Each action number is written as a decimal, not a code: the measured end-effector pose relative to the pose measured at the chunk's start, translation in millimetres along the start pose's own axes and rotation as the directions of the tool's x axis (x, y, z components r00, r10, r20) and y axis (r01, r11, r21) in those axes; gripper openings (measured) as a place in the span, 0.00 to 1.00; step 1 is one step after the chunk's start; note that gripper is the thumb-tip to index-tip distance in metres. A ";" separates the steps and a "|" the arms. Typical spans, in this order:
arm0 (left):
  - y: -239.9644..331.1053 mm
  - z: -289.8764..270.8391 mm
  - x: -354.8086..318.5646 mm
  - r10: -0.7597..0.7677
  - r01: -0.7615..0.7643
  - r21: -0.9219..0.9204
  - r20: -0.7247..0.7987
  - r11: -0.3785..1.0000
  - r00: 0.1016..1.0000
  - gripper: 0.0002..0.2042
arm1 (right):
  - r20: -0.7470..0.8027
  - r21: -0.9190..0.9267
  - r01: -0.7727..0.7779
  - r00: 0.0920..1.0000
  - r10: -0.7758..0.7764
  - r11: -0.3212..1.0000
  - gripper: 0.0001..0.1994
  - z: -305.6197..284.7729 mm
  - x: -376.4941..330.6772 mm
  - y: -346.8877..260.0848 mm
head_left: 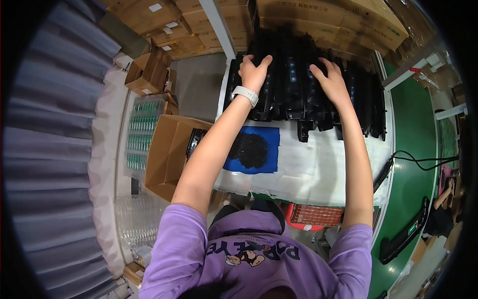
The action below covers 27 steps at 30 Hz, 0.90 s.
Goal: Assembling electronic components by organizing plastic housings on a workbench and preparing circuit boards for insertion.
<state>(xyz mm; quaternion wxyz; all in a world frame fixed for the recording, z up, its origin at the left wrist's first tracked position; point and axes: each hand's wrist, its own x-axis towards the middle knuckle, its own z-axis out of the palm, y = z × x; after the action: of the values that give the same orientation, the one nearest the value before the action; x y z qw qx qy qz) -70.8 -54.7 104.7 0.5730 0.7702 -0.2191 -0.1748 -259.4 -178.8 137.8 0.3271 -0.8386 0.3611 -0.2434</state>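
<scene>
Long black plastic parts [291, 94] stand side by side in a dense row across the far half of the white-covered table. My left hand [253, 74], with a pale watch on the wrist, lies over the left end of the row, thumb and fingers spread. My right hand [331, 83] reaches over the parts right of the middle, its thumb apart from its bent fingers. Both hands touch or nearly touch the parts; contact under the fingertips is hidden. Nearer me, a heap of small black pieces [250, 149] lies on a blue sheet [271, 164].
An open cardboard box [167, 149] stands left of the white table [308, 169], near clear trays with green pieces [142, 134]. Stacked cartons [303, 15] line the back. On the right runs a green surface [413, 119] bearing a long black part [406, 239]. A metal post [219, 27] rises behind.
</scene>
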 end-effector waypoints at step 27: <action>-457.6 -493.9 -227.5 -0.808 0.715 -0.376 -0.300 0.589 0.508 0.13 | 0.885 0.320 -0.117 0.390 -0.252 0.940 0.13 401.1 -372.4 -241.4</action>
<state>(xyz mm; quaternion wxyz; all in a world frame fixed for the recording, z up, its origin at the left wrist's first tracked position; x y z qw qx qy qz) 57.2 579.0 -190.7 0.5452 0.7418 0.2986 -0.2518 -124.3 382.4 -19.1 0.5966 -0.7790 0.0394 0.1888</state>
